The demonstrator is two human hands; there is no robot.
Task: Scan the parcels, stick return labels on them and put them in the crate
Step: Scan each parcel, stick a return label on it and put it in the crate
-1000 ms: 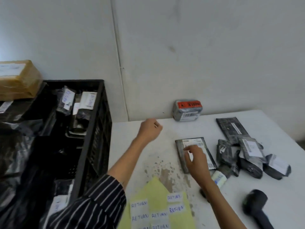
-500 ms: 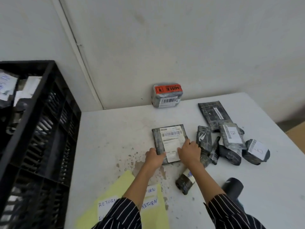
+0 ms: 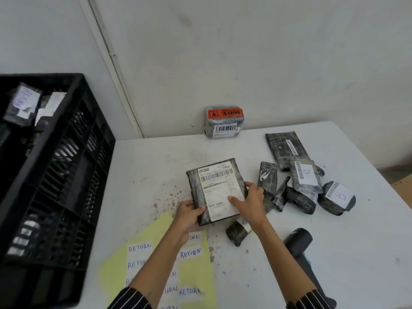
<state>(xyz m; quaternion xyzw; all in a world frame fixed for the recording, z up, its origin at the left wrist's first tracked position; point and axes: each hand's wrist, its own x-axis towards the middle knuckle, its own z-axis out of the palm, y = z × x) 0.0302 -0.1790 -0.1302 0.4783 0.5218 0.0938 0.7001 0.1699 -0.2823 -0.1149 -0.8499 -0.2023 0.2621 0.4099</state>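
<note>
Both hands hold the flat parcel (image 3: 217, 188) near the middle of the white table (image 3: 151, 166), its white barcode label facing up. The left hand (image 3: 188, 216) grips the near left corner, thumb on top and fingers tucked beneath; the right hand (image 3: 250, 201) clasps the right edge, thumb lying across the label and fingers curled round the side; whether the parcel's underside rests on the table cannot be told. Taking that parcel as the centre of the dial, the black crate (image 3: 73, 139) stands at nine o'clock, just beside the table's left edge, with a labelled parcel (image 3: 22, 103) lying inside it; at twelve o'clock an orange-taped parcel (image 3: 225, 122) sits against the wall (image 3: 267, 52). From one to three o'clock dark parcels lie in a loose heap: a long flat one (image 3: 283, 148) farthest off, a slim dark one (image 3: 267, 177) just beside the right hand, and two marked B (image 3: 305, 175) (image 3: 338, 195), touching one another. At five o'clock a small rolled parcel (image 3: 237, 231) lies just beside the right wrist; farther out on the same bearing the black scanner (image 3: 297, 240) lies on the table, partly hidden by the right forearm. At six to seven o'clock a yellow sheet (image 3: 196, 273) carries handwritten return labels (image 3: 139, 248), the left forearm crossing above it; both forearms end in striped sleeves (image 3: 131, 297).
</note>
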